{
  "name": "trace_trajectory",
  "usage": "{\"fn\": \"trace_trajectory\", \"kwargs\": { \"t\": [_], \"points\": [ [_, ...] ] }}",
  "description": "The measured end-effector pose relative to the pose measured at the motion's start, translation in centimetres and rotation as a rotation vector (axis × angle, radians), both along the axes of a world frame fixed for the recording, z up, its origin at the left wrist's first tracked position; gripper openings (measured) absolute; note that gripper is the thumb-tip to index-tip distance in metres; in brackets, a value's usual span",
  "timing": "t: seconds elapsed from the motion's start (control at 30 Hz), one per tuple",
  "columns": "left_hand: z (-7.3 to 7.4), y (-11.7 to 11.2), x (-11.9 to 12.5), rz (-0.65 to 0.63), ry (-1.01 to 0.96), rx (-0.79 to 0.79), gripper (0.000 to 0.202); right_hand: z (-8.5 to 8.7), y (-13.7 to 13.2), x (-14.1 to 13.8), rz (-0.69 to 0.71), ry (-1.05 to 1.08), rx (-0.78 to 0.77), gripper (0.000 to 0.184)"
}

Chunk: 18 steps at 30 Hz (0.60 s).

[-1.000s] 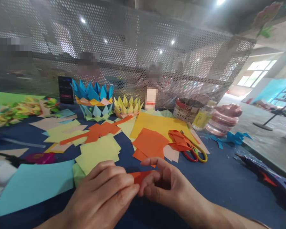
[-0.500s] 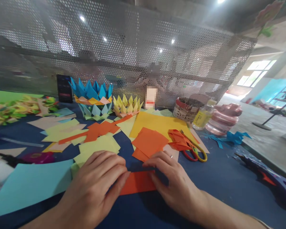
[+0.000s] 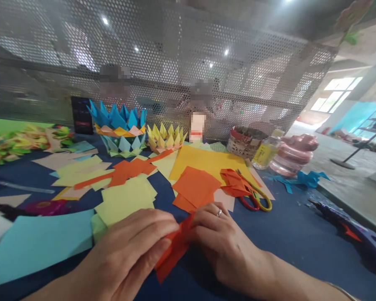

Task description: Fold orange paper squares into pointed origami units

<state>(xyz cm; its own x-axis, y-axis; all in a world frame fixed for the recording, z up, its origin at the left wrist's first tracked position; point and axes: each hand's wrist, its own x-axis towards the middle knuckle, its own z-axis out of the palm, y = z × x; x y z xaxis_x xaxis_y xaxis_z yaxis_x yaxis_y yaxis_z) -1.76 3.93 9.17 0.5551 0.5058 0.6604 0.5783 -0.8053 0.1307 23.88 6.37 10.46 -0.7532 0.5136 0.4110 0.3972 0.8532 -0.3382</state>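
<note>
A folded piece of orange paper is held slanted between my two hands, just above the dark blue table. My left hand pinches its left side between thumb and fingers. Around its upper right end my right hand, with a ring on one finger, is closed, its fingertips partly hidden. Just beyond the hands lie loose orange squares. Scissors with red and yellow handles rest to the right of them, against a folded orange piece. Pale yellow-green sheets are beside my left hand.
Folded paper crowns, one blue-topped and one yellow, stand at the back. Light blue paper lies at left. A basket, a clear bottle and a pink bottle stand back right. A glue gun lies at right.
The orange paper lay flat and level under my fingers before; now it is raised and tilted, its right end up. My right hand's fingers have closed around that end.
</note>
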Motion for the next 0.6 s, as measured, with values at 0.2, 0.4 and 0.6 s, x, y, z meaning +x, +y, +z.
{"fn": "trace_trajectory", "kwargs": {
  "t": [0.2, 0.4, 0.6],
  "points": [
    [-0.3, -0.1, 0.4, -0.109, -0.029, 0.017, 0.019, -0.2, 0.2, 0.0, 0.003, 0.012, 0.037, 0.027],
    [0.0, -0.3, 1.0, -0.177, -0.042, 0.095, 0.033, -0.2, 0.3, 0.2, 0.025, 0.017, 0.031, 0.024],
    [-0.4, -1.0, 2.3, -0.113, -0.174, 0.07, 0.039, -0.4, 0.1, 0.3, -0.006, 0.003, 0.032, 0.029]
  ]
}}
